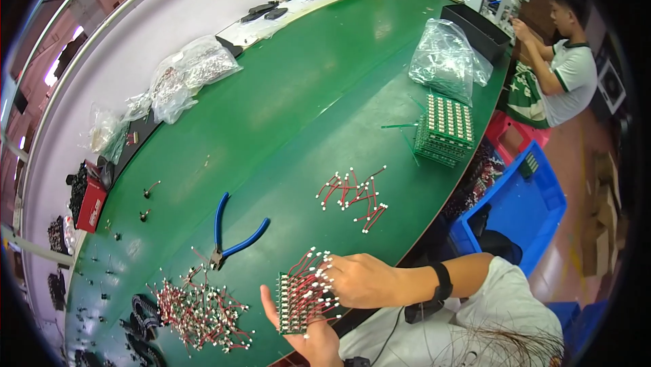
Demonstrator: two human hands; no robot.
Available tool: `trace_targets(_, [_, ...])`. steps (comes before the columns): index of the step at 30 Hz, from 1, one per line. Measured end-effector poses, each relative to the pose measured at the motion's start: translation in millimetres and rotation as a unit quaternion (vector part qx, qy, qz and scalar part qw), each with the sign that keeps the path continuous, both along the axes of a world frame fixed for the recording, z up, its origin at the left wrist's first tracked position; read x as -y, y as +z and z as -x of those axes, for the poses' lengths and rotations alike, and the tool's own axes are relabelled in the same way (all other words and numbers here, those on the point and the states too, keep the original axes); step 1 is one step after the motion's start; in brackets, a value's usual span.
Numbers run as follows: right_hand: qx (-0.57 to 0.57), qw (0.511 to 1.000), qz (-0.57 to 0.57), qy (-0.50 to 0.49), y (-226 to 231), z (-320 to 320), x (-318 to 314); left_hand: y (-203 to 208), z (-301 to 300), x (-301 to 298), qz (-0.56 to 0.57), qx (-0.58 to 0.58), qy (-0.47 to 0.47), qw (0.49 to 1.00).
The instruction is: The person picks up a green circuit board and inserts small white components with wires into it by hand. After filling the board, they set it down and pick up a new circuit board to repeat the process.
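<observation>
My left hand (320, 345) holds a green circuit board panel (283, 304) upright near the table's front edge, with the thumb along its left side. Many red wire leads (308, 285) with white plugs stick out of the panel toward the right. Against these leads is my right hand (363, 280), its fingers curled closed. Its fingertips are partly hidden, so what they pinch cannot be made out. Left of the panel lies a heap of red leads with white plugs (200, 313). A smaller scatter of the same leads (352, 194) is spread farther off.
Blue-handled pliers (237, 235) lie open beyond the heap. A stack of green boards (444, 133), a clear plastic bag (444, 58) and a black bin (475, 31) stand at the far right. A blue crate (519, 197) is beside the table. A co-worker (566, 68) sits beyond it.
</observation>
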State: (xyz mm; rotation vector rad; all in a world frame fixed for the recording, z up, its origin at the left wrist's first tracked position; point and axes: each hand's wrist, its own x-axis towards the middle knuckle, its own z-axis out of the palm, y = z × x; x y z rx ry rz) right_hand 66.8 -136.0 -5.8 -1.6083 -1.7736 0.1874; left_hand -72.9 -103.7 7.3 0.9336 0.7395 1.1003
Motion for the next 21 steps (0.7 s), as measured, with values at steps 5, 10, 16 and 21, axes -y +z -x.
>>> trace_targets(5, [0.003,0.997,0.058,-0.054,23.4,-19.8,2.1,-2.9,9.0,-9.8,0.030,0.047,0.023,0.998])
trace_targets(10, [-0.016,0.989,0.027,-0.146,24.7,-90.3,14.6,-1.6,9.5,-14.9,0.085,0.071,0.072,0.991])
trace_targets(16, [0.045,0.992,0.013,-0.119,11.3,-92.7,3.3,-0.8,-2.9,-14.9,0.150,0.056,0.049,0.986])
trace_targets(21, [0.058,0.995,-0.026,-0.079,14.6,-89.5,-13.8,-2.3,0.8,-15.9,0.176,0.085,0.037,0.980])
